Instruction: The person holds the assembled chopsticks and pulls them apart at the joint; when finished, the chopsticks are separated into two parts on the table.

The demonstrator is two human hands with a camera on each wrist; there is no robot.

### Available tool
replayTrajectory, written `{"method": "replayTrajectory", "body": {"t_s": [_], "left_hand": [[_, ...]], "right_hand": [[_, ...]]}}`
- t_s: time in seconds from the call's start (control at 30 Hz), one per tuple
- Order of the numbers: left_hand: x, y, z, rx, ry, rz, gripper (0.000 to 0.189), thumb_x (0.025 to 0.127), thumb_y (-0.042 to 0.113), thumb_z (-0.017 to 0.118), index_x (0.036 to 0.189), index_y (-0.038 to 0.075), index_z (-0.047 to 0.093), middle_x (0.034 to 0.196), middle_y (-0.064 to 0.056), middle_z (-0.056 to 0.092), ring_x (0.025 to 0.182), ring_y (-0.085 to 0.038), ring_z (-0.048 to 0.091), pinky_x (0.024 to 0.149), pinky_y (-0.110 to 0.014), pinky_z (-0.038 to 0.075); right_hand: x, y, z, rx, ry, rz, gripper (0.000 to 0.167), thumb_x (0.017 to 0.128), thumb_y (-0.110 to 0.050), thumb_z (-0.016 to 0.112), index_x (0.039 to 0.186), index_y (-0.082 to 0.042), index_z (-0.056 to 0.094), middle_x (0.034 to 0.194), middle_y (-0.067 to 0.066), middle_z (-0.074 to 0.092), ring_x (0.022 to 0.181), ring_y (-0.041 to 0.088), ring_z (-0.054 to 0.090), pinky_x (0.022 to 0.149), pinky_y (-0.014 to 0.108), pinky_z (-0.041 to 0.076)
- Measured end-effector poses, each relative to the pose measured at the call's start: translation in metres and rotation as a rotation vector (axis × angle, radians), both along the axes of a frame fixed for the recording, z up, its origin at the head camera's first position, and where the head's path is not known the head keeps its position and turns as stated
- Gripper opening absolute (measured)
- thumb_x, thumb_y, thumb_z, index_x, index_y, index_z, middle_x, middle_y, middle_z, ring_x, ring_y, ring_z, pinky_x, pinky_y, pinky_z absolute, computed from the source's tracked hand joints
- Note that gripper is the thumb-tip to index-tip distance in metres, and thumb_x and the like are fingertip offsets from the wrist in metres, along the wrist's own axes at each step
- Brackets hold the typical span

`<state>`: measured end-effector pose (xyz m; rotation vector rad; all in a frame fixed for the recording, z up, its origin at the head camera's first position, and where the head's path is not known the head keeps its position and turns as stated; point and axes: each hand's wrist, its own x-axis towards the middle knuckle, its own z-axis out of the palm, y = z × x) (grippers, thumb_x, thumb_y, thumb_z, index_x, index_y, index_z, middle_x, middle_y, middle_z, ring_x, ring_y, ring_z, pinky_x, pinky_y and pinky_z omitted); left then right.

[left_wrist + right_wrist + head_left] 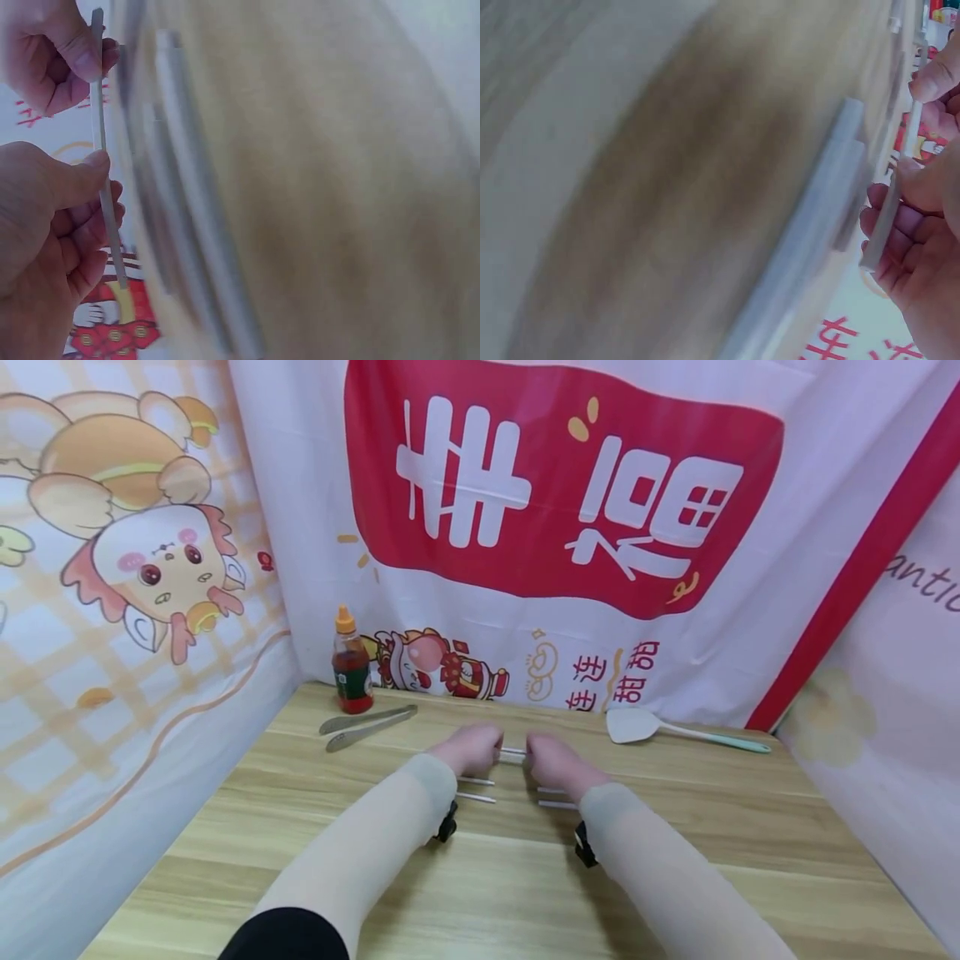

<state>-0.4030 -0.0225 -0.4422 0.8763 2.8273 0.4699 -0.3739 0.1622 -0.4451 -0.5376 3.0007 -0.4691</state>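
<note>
Both hands pinch one thin, pale stick between thumb and fingers, above the back half of the table. My left hand grips one side of the stick, whose end sticks out past the fingers. On the other side my right hand holds it the same way, fingers curled under it in the right wrist view. A short stretch of the stick shows between the fists in the head view. Beneath the left wrist lie two white sticks, side by side. Another two white sticks lie below the right wrist, partly hidden by it.
At the back left stands a red sauce bottle with an orange cap, and metal tongs lie before it. A white spatula with a green handle end lies at the back right. Printed cloth hangs around the wooden table.
</note>
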Motion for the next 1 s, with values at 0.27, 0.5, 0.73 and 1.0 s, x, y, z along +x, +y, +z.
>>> {"method": "replayTrajectory", "body": {"t_s": [0.27, 0.5, 0.73, 1.0], "left_hand": [[0.008, 0.0, 0.031, 0.03, 0.149, -0.134, 0.009, 0.097, 0.016, 0.064, 0.092, 0.011, 0.07, 0.077, 0.004, 0.059, 0.075, -0.015, 0.057, 0.078, -0.036, 0.046], [0.039, -0.006, 0.061, 0.079, 0.198, -0.25, 0.021, 0.101, 0.019, 0.057, 0.081, 0.018, 0.06, 0.074, 0.007, 0.055, 0.068, -0.011, 0.053, 0.067, -0.03, 0.046], [0.088, -0.018, 0.08, 0.203, 0.304, -0.415, 0.019, 0.102, 0.015, 0.056, 0.083, 0.016, 0.057, 0.069, 0.008, 0.053, 0.061, -0.007, 0.05, 0.06, -0.022, 0.045], [0.105, -0.022, 0.077, 0.271, 0.472, -0.494, 0.017, 0.098, 0.01, 0.061, 0.081, 0.012, 0.058, 0.068, 0.007, 0.053, 0.059, -0.006, 0.048, 0.058, -0.02, 0.043]], "right_hand": [[0.012, 0.003, 0.028, -0.059, 0.214, 0.159, 0.006, 0.094, -0.004, 0.064, 0.09, -0.007, 0.067, 0.082, 0.001, 0.062, 0.077, 0.019, 0.06, 0.073, 0.037, 0.051], [0.047, 0.011, 0.058, -0.107, 0.321, 0.299, 0.018, 0.097, -0.004, 0.06, 0.082, -0.012, 0.057, 0.07, -0.006, 0.048, 0.062, 0.012, 0.047, 0.058, 0.031, 0.043], [0.094, 0.022, 0.075, -0.136, 0.523, 0.41, 0.009, 0.094, -0.007, 0.065, 0.089, -0.014, 0.063, 0.074, -0.01, 0.058, 0.063, 0.006, 0.055, 0.059, 0.027, 0.05], [0.111, 0.023, 0.076, -0.133, 0.593, 0.449, 0.006, 0.092, -0.006, 0.067, 0.091, -0.011, 0.065, 0.074, -0.007, 0.059, 0.065, 0.009, 0.055, 0.057, 0.029, 0.049]]}}
